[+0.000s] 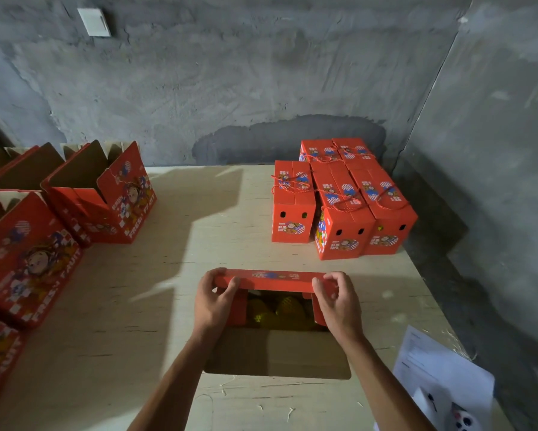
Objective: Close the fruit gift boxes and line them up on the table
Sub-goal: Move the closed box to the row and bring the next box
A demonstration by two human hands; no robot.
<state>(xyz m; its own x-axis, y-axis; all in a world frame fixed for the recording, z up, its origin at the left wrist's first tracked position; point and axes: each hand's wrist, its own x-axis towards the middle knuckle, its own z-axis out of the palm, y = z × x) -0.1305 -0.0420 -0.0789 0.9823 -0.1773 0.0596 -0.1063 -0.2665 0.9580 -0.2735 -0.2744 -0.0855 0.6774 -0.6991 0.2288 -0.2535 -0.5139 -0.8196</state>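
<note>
A red fruit gift box [274, 283] stands open in front of me on the pale wooden table [155, 306]. Yellow fruit [288, 307] shows inside it. My left hand [215, 298] grips the left end of the far red flap, and my right hand [339, 298] grips its right end; the flap is folded partly over the opening. The near brown flap [277, 353] lies flat toward me. Several closed red boxes [342, 200] with rope handles stand grouped at the far right of the table.
Several open red boxes [106, 194] printed FRESH FRUIT line the table's left side. A white paper sheet [442, 365] lies at the near right corner. Grey concrete walls close off the back and the right.
</note>
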